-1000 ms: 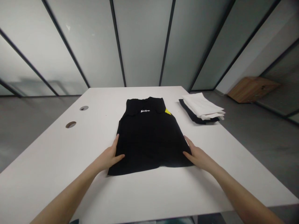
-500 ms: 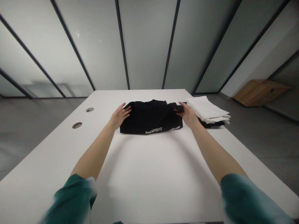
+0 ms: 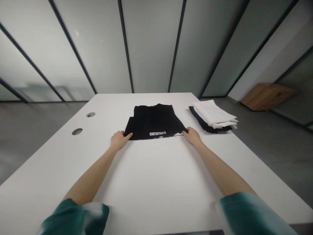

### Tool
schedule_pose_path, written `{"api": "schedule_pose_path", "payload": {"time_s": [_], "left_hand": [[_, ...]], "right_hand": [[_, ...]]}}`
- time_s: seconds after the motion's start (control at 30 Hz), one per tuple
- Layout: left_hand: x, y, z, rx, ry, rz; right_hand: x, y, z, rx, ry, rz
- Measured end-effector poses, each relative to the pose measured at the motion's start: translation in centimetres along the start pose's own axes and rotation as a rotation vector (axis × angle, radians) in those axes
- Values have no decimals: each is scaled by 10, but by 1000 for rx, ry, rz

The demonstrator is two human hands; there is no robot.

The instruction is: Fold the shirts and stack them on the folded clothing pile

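A black garment (image 3: 154, 120), folded and with white lettering along its near edge, lies towards the far end of the white table. It looks like a T-shirt. My left hand (image 3: 119, 139) pinches its near left corner, thumb on top and the other fingers curled under. At the near right corner my right hand (image 3: 192, 135) grips the cloth in the same way, and a bit of white shows beside the fingertips. Both arms are stretched forward over the table.
Right of the garment sits a stack with folded white cloth (image 3: 214, 112) on top of black cloth (image 3: 205, 125). Two round holes pierce the table (image 3: 156, 182) on the left. Frosted glass panels (image 3: 151, 45) stand behind, and a wooden cabinet (image 3: 266, 96) is on the floor at right.
Both hands have come down and nearer from the garment's upper sides to its near corners and closed on them. The garment now lies flatter, its lettering more visible.
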State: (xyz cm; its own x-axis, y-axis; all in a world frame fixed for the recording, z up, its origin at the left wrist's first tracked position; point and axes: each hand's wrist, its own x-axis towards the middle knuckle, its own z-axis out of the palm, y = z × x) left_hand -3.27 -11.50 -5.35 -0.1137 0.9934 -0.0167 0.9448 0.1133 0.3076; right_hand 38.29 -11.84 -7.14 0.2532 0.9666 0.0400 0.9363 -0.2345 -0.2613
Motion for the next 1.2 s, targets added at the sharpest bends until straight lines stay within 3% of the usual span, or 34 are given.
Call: {"api": "schedule_pose_path", "payload": {"time_s": [0.23, 0.4, 0.47, 0.53, 0.6, 0.67, 0.73, 0.93, 1.03, 1.2], "left_hand": [[-6, -24, -10, -305, -120, 175], [-34, -49, -40, -468, -563, 237], [-39, -56, -48, -430, -635, 221], [-33, -56, -47, -405, -530, 156], [-18, -49, -39, -401, -342, 85], [1, -37, -28, -367, -190, 36], [20, -22, -18, -302, -113, 18], [48, -3, -3, -204, -98, -63], [48, -11, 0, -339, -138, -68], [36, -26, -9, -636, -92, 169]], "right_hand": [[-26, 12, -12, 94, -101, -113], [-63, 38, -33, 163, -432, -230], [-71, 49, -40, 219, -545, -297], [-68, 53, -44, 281, -532, -286], [-55, 48, -42, 355, -416, -220], [-36, 33, -35, 432, -305, -158], [-16, 13, -24, 439, -252, -121], [12, -32, 6, 138, 8, -208], [10, -30, 11, 18, 80, -249], [4, -13, -3, 131, 185, -365]]}}
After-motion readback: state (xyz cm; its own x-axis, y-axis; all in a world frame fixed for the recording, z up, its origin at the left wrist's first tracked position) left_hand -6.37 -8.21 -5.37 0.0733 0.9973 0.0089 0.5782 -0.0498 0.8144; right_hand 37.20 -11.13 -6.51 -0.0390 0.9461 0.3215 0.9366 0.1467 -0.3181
